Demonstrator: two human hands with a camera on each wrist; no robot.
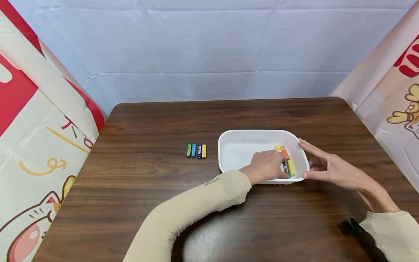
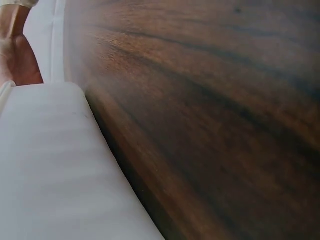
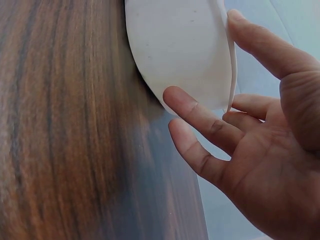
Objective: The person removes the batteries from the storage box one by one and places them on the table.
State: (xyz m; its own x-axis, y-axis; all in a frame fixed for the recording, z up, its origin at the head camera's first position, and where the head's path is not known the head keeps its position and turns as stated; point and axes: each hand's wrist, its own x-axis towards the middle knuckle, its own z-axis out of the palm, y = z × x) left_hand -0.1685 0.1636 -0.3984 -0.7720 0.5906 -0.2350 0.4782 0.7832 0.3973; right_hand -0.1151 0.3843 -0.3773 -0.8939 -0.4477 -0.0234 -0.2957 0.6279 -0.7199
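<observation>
A white plastic bin (image 1: 242, 153) stands on the table, with several batteries at its right end: an orange battery (image 1: 285, 153), a yellow battery (image 1: 291, 167) and a dark battery (image 1: 286, 168). My left hand (image 1: 267, 163) reaches over the near rim, thumb and finger on either side of the dark battery; whether they pinch it I cannot tell. At the bin's right end, my right hand (image 1: 332, 169) touches the rim with spread, fairly straight fingers. From below, the right wrist view shows this hand (image 3: 265, 150) against the bin wall (image 3: 185, 55). The left wrist view shows the bin's outer side (image 2: 60, 160).
Left of the bin, a green battery (image 1: 188, 150), a light blue battery (image 1: 194, 150), a dark blue battery (image 1: 199, 151) and a yellow battery (image 1: 204, 151) form a row on the wooden table (image 1: 147, 138). A black object (image 1: 351, 225) lies by the right sleeve.
</observation>
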